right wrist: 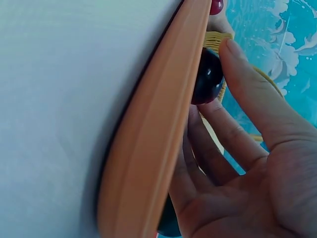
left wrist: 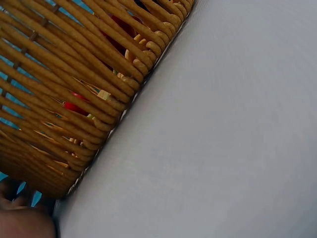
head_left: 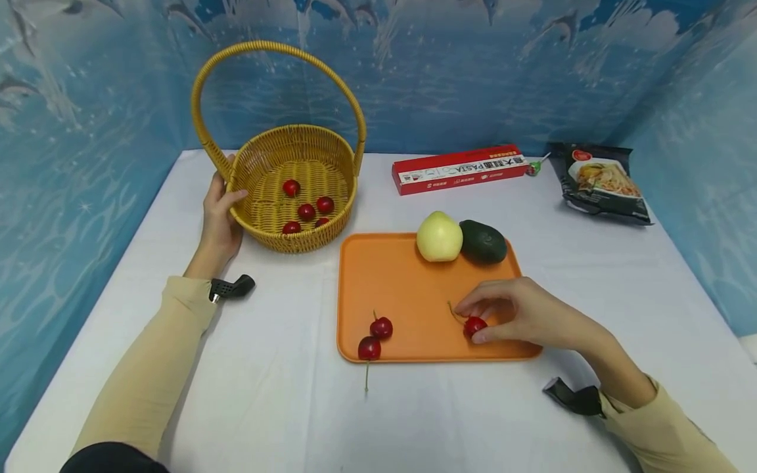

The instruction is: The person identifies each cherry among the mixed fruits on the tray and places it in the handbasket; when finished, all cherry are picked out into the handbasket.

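My left hand (head_left: 220, 217) grips the left side of a yellow wicker basket (head_left: 255, 197), thumb over the rim and fingers outside. Several red cherries lie in the basket. In the left wrist view, the basket's woven wall (left wrist: 54, 64) shows red fruit through its gaps. Over the right part of an orange tray (head_left: 390, 276), my right hand (head_left: 529, 312) pinches a red cherry (head_left: 475, 326) between thumb and fingers, its stem pointing up-left. The right wrist view shows this cherry (right wrist: 208, 77) dark, close to the tray's edge. Two more stemmed cherries (head_left: 369, 348) sit at the tray's front left.
A pale yellow-green round fruit (head_left: 439, 236) and an avocado (head_left: 483, 242) lie at the tray's back edge. Behind are a red pasta box (head_left: 461, 169), a green-wrapped lollipop (head_left: 534, 168) and a black food packet (head_left: 603, 182). Blue dolphin-print cloth surrounds the white table.
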